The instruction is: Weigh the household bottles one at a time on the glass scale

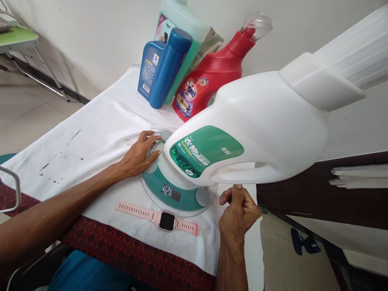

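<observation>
A large white laundry detergent bottle (257,117) with a green label stands on a round glass digital scale (157,188), its white cap pointing up and to the right. Digits are lit on the scale's display. My left hand (141,155) rests at the scale's left rim, fingers spread close beside the bottle's base and holding nothing. Just below the bottle's handle is my right hand (238,210), its fingers curled in and thumb up. I see nothing in it; whether the thumb touches the bottle I cannot tell. In front of the scale lies a pink-strapped smartwatch (166,221).
Behind the scale stand a blue bottle (165,66), a pale green jug (189,20), a red OMO bottle (209,83) and a partly hidden beige pack (212,42). A white cloth (91,141) covers the table. Dark slippers (304,242) lie on the floor at right.
</observation>
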Demonstrator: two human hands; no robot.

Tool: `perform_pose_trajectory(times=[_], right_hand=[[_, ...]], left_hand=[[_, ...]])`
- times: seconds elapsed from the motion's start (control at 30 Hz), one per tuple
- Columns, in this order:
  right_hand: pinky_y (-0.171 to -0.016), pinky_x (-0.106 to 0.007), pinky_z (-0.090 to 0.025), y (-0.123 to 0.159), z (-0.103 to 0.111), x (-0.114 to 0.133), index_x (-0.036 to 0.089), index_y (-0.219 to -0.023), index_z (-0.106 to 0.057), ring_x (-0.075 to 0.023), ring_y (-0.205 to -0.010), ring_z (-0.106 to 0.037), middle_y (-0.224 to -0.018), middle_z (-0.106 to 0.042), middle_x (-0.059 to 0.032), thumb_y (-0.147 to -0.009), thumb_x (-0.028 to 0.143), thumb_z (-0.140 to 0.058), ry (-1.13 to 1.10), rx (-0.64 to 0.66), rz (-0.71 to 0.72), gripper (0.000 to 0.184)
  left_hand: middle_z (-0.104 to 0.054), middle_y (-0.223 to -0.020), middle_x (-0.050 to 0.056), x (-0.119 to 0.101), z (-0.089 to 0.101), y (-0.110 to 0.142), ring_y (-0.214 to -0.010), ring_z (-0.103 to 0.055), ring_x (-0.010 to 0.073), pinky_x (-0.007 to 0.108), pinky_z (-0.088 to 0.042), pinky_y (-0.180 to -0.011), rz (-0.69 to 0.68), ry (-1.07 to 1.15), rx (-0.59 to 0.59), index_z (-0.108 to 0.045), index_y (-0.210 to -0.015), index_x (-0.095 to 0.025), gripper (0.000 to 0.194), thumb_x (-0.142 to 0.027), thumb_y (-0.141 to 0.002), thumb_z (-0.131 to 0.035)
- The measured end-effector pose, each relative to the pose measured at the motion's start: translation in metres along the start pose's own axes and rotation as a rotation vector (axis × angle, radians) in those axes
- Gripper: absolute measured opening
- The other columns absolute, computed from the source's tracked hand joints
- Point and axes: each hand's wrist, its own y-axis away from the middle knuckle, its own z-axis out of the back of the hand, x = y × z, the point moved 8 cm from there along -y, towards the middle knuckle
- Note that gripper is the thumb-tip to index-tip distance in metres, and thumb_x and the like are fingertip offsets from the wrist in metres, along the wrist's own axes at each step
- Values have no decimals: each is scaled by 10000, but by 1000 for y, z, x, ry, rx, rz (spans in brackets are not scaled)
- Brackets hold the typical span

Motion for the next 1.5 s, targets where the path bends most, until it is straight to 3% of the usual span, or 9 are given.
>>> perform_pose_trajectory(times=[0.23, 0.33, 0.43, 0.6, 0.73, 0.87, 1.27, 1.37, 1.5], right_hand=[[-573, -289, -413, -2, 0, 7, 203, -656, -588, -143, -575, -506, -611, -529, 13, -945, 560, -622, -224, -40, -40, 462], [-704, -350, -521, -3, -4, 27, 215, -885, -651, -201, -772, -617, -825, -615, -31, -902, 711, -553, -380, -15, 5, 505], [-848, -413, -535, -6, -14, 47, 240, -996, -656, -243, -946, -637, -956, -615, -52, -848, 855, -479, -457, 80, 4, 657], [-1009, -456, -484, -22, -19, 81, 236, -981, -738, -279, -1063, -640, -1038, -680, -80, -802, 793, -647, -408, 125, 129, 593], [-703, -391, -546, -41, -37, 101, 216, -674, -646, -200, -656, -597, -648, -580, -15, -738, 732, -775, -515, 288, 130, 535], [-430, -247, -368, -53, -43, 102, 234, -582, -428, -73, -409, -340, -479, -317, 104, -678, 691, -847, -644, 211, -12, 627], [-356, -290, -187, -80, 0, 136, 272, -544, -355, -77, -367, -222, -468, -266, 80, -731, 507, -784, -592, 17, 62, 523], [-370, -314, -150, -95, -16, 156, 282, -536, -337, -89, -359, -203, -476, -240, 66, -760, 594, -738, -561, 39, 119, 555], [-366, -283, -172, -108, -73, 181, 270, -556, -326, -67, -352, -222, -454, -236, 84, -751, 677, -725, -621, 150, 156, 603]], left_hand=[[-458, -1490, 176, 1, 0, 0, -1095, -687, 256, 556, -602, -998, 2, 17, -11, -535, -1409, -202, 428, -329, -1001, -569], [-475, -1465, 161, 2, 0, 0, -1105, -690, 242, 525, -602, -1008, 4, 35, -21, -545, -1398, -201, 417, -312, -997, -567], [-485, -1454, 142, 2, 0, -1, -1090, -699, 231, 524, -600, -1011, -16, 48, -44, -548, -1386, -220, 402, -297, -991, -567], [-484, -1455, 146, 3, 0, -1, -1069, -709, 238, 538, -591, -1019, -17, 46, -64, -553, -1381, -219, 405, -303, -985, -558], [-485, -1453, 153, 2, 0, 0, -1082, -710, 249, 539, -585, -1024, -12, 36, -56, -544, -1385, -217, 399, -315, -998, -542], [-489, -1449, 140, 1, 1, 2, -1076, -721, 240, 521, -593, -1016, -20, 61, -78, -533, -1383, -238, 381, -300, -1007, -526], [-508, -1442, 164, -8, 4, 3, -1160, -683, 291, 541, -586, -1010, 18, 81, -99, -554, -1362, -218, 370, -240, -997, -503], [-523, -1421, 164, -8, 4, 4, -1157, -675, 301, 544, -589, -999, 19, 78, -112, -553, -1362, -221, 378, -225, -986, -511], [-529, -1429, 162, -9, 6, 3, -1137, -684, 305, 542, -603, -976, 17, 86, -109, -558, -1356, -232, 388, -213, -971, -519]])
